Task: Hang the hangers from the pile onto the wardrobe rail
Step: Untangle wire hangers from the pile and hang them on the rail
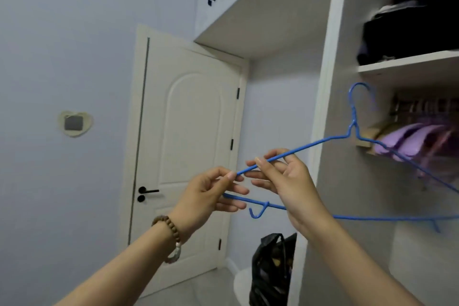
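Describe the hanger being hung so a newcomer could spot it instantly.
Start at the open white wardrobe on the right, below its shelf of dark folded clothes. The thin blue wire hanger is held in front of it by both hands' fingers, hook up. Unlike the purple hangers on the rail, it is bare wire and not yet hung.

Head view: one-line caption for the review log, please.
Both hands, left hand and right hand, hold a blue wire hanger raised toward the wardrobe rail.

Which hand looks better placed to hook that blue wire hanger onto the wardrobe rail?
Probably the right hand: it pinches the thin blue wire hanger on its upper arm, nearer the hook and the wardrobe rail. The left hand holds the far corner.
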Demonstrator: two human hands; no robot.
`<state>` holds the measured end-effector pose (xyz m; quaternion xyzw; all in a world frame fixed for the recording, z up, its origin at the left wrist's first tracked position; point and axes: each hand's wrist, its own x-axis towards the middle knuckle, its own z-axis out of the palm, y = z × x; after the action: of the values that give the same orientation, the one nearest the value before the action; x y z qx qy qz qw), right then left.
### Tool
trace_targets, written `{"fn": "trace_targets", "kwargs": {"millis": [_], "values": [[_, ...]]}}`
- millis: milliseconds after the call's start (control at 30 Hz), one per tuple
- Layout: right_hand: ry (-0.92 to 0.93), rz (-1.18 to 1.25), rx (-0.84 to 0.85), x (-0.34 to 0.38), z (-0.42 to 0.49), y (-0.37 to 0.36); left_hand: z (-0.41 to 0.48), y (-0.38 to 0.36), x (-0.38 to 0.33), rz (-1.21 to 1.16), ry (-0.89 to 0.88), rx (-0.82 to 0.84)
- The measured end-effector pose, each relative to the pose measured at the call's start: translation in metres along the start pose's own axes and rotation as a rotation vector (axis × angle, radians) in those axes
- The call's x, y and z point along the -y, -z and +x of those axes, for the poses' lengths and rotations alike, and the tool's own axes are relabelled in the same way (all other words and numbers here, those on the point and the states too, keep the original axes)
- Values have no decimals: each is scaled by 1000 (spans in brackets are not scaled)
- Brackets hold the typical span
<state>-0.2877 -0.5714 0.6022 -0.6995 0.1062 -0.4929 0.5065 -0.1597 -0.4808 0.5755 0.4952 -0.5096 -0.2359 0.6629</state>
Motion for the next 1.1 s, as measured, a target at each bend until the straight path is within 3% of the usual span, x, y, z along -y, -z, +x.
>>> {"fn": "trace_targets", "kwargs": {"millis": [333,633,800,1100], "values": [[-65,-73,-154,25,23,189,70,-186,2,-131,24,207],[-34,-262,-359,25,72,330,126,-336,13,-269,8,241],[10,-449,-489,10,110,390,158,-386,13,-243,-19,230],[-46,-465,-559,-7,147,438,209,-427,21,-38,-34,185]]}}
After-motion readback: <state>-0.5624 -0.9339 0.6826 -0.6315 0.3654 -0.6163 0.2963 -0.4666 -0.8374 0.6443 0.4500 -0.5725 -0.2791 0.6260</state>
